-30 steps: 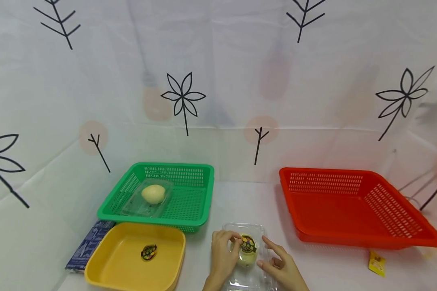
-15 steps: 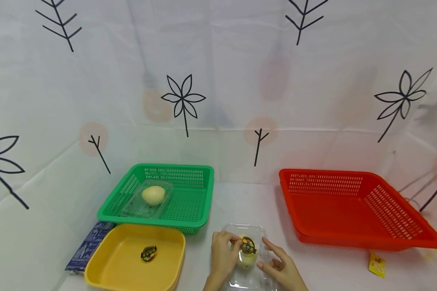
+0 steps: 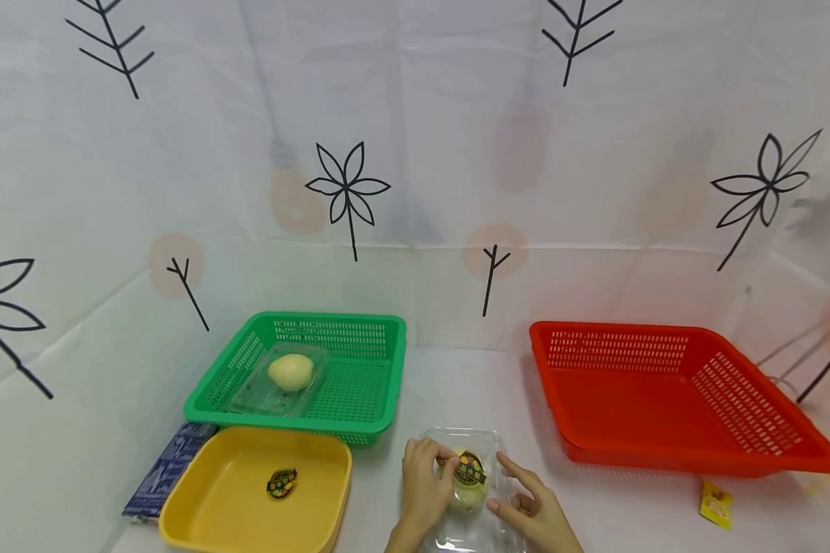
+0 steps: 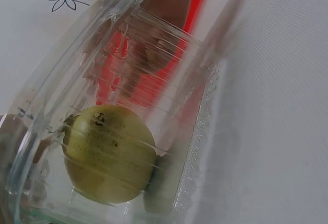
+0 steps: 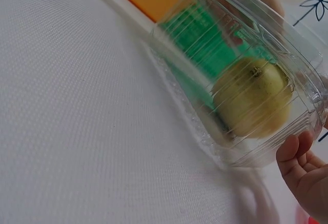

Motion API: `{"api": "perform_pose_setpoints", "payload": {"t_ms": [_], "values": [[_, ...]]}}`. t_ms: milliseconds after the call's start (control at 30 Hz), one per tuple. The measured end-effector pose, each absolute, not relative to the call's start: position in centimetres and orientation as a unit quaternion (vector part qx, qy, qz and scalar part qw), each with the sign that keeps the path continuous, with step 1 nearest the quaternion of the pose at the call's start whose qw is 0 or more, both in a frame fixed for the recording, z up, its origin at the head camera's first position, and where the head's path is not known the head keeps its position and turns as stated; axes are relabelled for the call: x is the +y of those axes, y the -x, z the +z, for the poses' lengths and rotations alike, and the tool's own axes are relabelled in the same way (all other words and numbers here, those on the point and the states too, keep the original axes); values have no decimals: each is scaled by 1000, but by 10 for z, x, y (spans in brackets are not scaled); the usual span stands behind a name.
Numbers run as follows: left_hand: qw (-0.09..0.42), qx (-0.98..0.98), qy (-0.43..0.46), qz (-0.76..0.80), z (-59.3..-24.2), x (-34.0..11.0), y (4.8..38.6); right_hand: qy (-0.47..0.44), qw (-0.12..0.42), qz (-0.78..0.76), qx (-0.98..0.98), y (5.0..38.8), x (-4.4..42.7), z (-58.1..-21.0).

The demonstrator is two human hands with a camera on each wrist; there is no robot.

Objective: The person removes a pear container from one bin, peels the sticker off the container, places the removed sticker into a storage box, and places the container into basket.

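Note:
A clear plastic clamshell box (image 3: 466, 530) lies on the table at the front middle, with a pale yellow-green, pear-like fruit (image 4: 110, 155) inside. Over the fruit, on the lid, is a dark sticker (image 3: 470, 469) with coloured print. My left hand (image 3: 425, 480) pinches the sticker's left edge between thumb and index finger. On the other side, my right hand (image 3: 536, 511) touches the box's right side, thumb and index finger spread apart along it. In the right wrist view the fruit (image 5: 253, 98) shows through the ribbed box wall.
Back left, a green basket (image 3: 380, 418) holds another clear box with a fruit (image 3: 291, 372). A yellow tray (image 3: 332, 453) with a similar sticker (image 3: 281, 484) stands before it, beside a blue packet (image 3: 169, 472). At right are a red basket (image 3: 622, 418) and a small yellow packet (image 3: 715, 504).
Both hands, the sticker and the box keep nearly the same positions. Only a slight shift of the whole head view shows.

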State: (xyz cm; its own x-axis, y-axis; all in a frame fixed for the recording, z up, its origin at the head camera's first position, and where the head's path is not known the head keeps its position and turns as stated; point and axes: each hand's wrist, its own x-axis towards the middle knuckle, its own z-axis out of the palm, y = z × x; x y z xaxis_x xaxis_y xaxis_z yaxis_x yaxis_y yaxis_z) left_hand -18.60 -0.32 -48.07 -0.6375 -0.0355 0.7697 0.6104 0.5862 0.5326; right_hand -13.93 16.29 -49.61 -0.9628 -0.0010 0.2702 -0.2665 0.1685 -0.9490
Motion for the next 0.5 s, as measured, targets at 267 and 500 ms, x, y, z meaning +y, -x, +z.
{"api": "perform_pose_setpoints", "payload": {"t_ms": [267,500], "values": [[392,-790,196,-428,-484,-4,188,-68,89,640,-760,139,163,-495],[389,-785,200,-438,-484,-4,188,-56,85,644,-758,139,162,-496]]}}
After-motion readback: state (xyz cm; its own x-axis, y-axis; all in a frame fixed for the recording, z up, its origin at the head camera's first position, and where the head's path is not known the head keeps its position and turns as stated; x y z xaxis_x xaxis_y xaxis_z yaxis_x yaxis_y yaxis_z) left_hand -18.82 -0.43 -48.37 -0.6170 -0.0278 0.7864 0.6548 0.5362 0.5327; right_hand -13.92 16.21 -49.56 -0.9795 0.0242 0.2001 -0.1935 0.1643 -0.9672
